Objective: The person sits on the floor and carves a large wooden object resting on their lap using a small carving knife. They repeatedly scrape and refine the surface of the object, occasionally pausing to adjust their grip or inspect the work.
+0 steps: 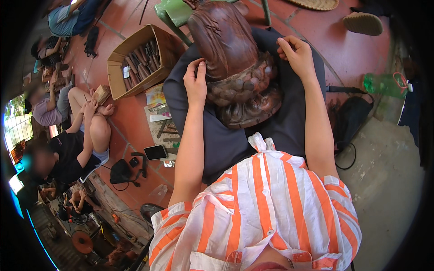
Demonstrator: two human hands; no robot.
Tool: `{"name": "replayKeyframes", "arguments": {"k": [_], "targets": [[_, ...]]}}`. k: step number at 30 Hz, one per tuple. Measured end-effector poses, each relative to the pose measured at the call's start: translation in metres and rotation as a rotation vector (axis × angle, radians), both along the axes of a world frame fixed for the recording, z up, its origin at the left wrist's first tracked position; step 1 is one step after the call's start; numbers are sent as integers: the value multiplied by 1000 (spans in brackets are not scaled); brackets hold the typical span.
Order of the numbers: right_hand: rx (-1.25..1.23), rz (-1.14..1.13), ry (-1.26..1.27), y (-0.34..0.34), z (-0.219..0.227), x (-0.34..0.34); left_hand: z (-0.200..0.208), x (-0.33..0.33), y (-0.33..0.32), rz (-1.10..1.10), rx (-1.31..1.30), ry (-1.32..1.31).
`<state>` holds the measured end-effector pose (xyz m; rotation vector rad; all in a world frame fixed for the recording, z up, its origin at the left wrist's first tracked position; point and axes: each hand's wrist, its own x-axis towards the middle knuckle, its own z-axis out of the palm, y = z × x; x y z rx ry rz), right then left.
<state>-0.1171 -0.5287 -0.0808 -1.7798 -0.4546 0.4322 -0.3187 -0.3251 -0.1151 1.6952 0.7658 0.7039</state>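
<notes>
A dark brown carved wooden statue (226, 43) leans across my lap, its draped robe toward the far side and its petal-carved base toward me. My left hand (195, 83) is at the statue's left edge with its fingers curled together; whether it presses on the wood I cannot tell. Over my right thigh, a little apart from the statue's right side, my right hand (297, 56) has thumb and fingers drawn into a pinch. Anything in either hand is too small or hidden to make out. The statue's top is cut off by the picture's upper edge.
An open cardboard box (116, 74) of wooden-handled tools stands at the left. Nearby lie a phone (155, 152) and a black bag (121, 171). A green chair (174, 11) is ahead, a green bottle (384, 86) at right. Another person (72, 144) sits left holding a wood block (102, 93).
</notes>
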Motion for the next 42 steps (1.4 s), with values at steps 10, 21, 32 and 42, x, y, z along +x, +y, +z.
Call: {"name": "replayKeyframes", "arguments": {"k": [10, 21, 32, 42], "targets": [[-8, 3, -2, -1, -4, 1, -2, 0, 1, -11, -15, -21], [-34, 26, -16, 2, -7, 4, 20, -7, -8, 29, 481, 58], [-8, 55, 34, -3, -12, 8, -22, -216, 70, 462, -315, 201], [-75, 101, -45, -7, -19, 13, -133, -305, 10, 777, -780, 332]]}}
